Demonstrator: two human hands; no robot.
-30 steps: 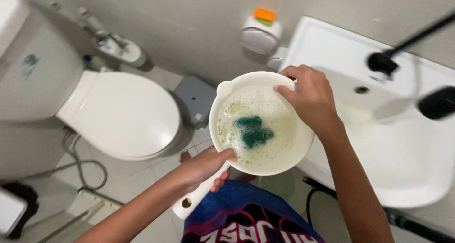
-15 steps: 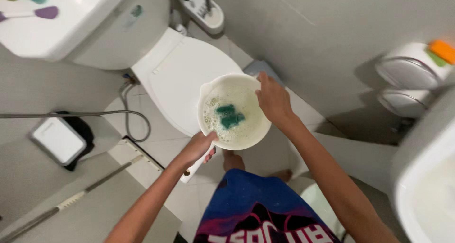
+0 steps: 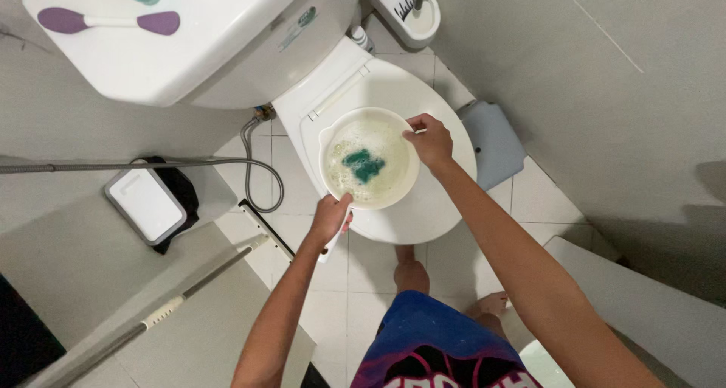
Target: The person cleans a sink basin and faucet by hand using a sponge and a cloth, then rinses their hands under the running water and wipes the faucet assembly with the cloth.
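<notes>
White floor tiles and grey walls fill my view, with a toilet below me, its lid shut. I'm looking straight down at a white dipper held over that lid, full of foamy water with a green sponge floating near the middle. My left hand is wrapped tight around the dipper's white handle at the near rim. My right hand pinches the far rim, fingers curled over the edge, thumb side toward the foam. On the cistern top lies a purple-ended brush. A grey pedal bin sits just beside the toilet on the right, a small scale lies on the floor to the left, and a hose loops down near the toilet's base.
</notes>
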